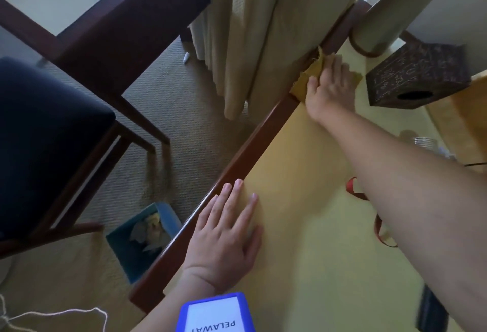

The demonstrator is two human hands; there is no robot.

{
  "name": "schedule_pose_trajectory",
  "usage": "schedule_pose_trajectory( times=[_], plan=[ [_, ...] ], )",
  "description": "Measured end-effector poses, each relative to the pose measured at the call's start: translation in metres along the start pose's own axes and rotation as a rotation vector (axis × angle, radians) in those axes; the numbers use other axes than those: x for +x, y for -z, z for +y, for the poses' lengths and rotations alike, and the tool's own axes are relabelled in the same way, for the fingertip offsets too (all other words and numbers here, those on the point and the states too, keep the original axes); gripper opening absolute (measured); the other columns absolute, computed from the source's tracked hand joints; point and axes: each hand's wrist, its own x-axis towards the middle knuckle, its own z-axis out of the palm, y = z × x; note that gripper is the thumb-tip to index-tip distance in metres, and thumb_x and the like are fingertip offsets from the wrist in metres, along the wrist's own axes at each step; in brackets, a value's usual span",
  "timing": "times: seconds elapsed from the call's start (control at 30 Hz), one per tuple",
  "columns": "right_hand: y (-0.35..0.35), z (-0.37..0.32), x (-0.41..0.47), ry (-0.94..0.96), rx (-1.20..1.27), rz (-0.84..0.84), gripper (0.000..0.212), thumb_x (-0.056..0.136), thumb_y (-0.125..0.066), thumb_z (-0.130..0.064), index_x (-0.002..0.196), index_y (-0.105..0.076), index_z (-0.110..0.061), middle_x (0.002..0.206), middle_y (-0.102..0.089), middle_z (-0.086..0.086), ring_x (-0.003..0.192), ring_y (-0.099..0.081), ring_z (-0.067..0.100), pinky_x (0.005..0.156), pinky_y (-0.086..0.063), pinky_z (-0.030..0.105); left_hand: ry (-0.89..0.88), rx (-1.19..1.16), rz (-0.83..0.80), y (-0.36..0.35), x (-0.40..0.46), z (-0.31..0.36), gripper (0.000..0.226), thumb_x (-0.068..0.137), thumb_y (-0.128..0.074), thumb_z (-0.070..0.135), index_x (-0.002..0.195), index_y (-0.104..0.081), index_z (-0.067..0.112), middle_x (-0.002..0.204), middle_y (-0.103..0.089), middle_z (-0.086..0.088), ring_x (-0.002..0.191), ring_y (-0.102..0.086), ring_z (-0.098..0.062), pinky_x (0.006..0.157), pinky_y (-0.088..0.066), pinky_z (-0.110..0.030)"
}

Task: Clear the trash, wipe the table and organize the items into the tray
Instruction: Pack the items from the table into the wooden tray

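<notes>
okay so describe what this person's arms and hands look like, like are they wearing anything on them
Both forearms are bare, with no sleeves in view. The left hand and right hand wear no gloves, and no rings, watch or bracelets show. The nails on the left hand look short and unpainted. A blue-framed badge with a white card printed "PELAWAT" hangs at the bottom of the view, near the left wrist rather than on it.
</notes>
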Motion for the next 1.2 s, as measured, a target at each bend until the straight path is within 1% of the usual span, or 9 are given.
schedule_pose_trajectory(
  times=[0.17, 0.23, 0.33, 0.5, 0.67, 0.77, 0.83, 1.0, 1.2],
  plan=[
    [-0.029, -0.01, -0.128, 0.241, 0.03, -0.046, 0.071, 0.105, -0.019, -0.047, 0.166, -0.005, -0.014, 0.174, 0.003, 0.01, 0.16, 0.004, 0.029, 0.129, 0.003, 0.043, 0.002, -0.012, -0.072, 0.008, 0.001, 0.002, 0.062, 0.105, -0.047, 0.054, 0.16, -0.042, 0.025, 0.172, -0.021, -0.01, 0.161, -0.014, -0.027, 0.129, -0.017, -0.044],
    [-0.03, -0.008, -0.136, 0.287, 0.02, -0.074, 0.071, 0.104, -0.019, -0.048, 0.167, -0.005, -0.016, 0.174, 0.002, 0.01, 0.16, 0.003, 0.029, 0.129, 0.002, 0.044, 0.005, 0.001, -0.107, 0.009, 0.001, 0.002, 0.063, 0.106, -0.043, 0.055, 0.162, -0.038, 0.026, 0.173, -0.018, -0.009, 0.162, -0.009, -0.027, 0.13, -0.012, -0.043],
    [-0.02, -0.005, -0.076, 0.176, -0.033, 0.029, 0.07, 0.106, -0.018, -0.048, 0.166, -0.003, -0.015, 0.174, 0.002, 0.01, 0.16, 0.001, 0.028, 0.13, -0.002, 0.046, -0.002, 0.01, -0.123, 0.009, 0.001, 0.003, 0.063, 0.107, -0.041, 0.054, 0.163, -0.036, 0.026, 0.174, -0.016, -0.01, 0.162, -0.009, -0.027, 0.13, -0.009, -0.043],
    [-0.002, -0.011, -0.014, -0.052, -0.02, -0.022, 0.068, 0.108, -0.011, -0.046, 0.165, 0.006, -0.012, 0.174, 0.008, 0.009, 0.16, 0.005, 0.028, 0.13, 0.001, 0.046, 0.004, 0.021, -0.118, 0.011, -0.002, 0.003, 0.063, 0.107, -0.037, 0.056, 0.163, -0.033, 0.027, 0.174, -0.014, -0.008, 0.162, -0.006, -0.026, 0.13, -0.001, -0.039],
    [-0.044, -0.016, -0.184, 0.348, 0.005, 0.009, 0.067, 0.107, -0.025, -0.042, 0.166, -0.009, -0.014, 0.174, -0.004, 0.011, 0.16, 0.0, 0.031, 0.13, 0.0, 0.044, 0.013, -0.035, -0.07, 0.011, -0.003, 0.004, 0.06, 0.104, -0.047, 0.054, 0.156, -0.047, 0.024, 0.173, -0.02, -0.008, 0.161, -0.012, -0.025, 0.131, -0.007, -0.04],
    [-0.049, 0.002, -0.215, 0.472, -0.008, -0.062, 0.065, 0.107, -0.03, -0.041, 0.166, -0.015, -0.018, 0.174, -0.006, 0.007, 0.161, 0.0, 0.027, 0.13, -0.005, 0.045, 0.005, -0.031, -0.06, 0.011, -0.003, 0.004, 0.06, 0.104, -0.05, 0.053, 0.155, -0.049, 0.021, 0.173, -0.021, -0.008, 0.161, -0.012, -0.025, 0.131, -0.007, -0.04],
    [-0.04, 0.017, -0.181, 0.356, -0.016, -0.034, 0.064, 0.109, -0.026, -0.041, 0.167, -0.011, -0.018, 0.174, -0.002, 0.007, 0.161, 0.002, 0.027, 0.13, 0.0, 0.044, 0.016, -0.043, -0.051, 0.011, -0.002, 0.006, 0.061, 0.104, -0.049, 0.053, 0.156, -0.047, 0.022, 0.172, -0.023, -0.008, 0.161, -0.014, -0.024, 0.131, -0.006, -0.039],
    [-0.017, 0.035, -0.113, -0.277, 0.055, 0.023, 0.067, 0.108, -0.015, -0.04, 0.165, 0.004, -0.01, 0.174, 0.007, 0.012, 0.16, 0.004, 0.031, 0.13, 0.001, 0.046, 0.021, -0.016, -0.068, 0.014, -0.002, 0.007, 0.06, 0.105, -0.044, 0.056, 0.156, -0.045, 0.025, 0.172, -0.023, -0.008, 0.161, -0.013, -0.024, 0.13, -0.001, -0.037],
    [-0.033, 0.014, -0.146, -0.287, 0.014, 0.019, 0.072, 0.107, -0.014, -0.045, 0.163, 0.009, -0.005, 0.172, 0.01, 0.02, 0.159, 0.005, 0.036, 0.129, 0.002, 0.047, 0.039, -0.044, -0.083, 0.017, 0.0, 0.009, 0.06, 0.105, -0.043, 0.057, 0.157, -0.045, 0.027, 0.173, -0.021, -0.006, 0.16, -0.005, -0.02, 0.129, 0.01, -0.032]
  ],
)
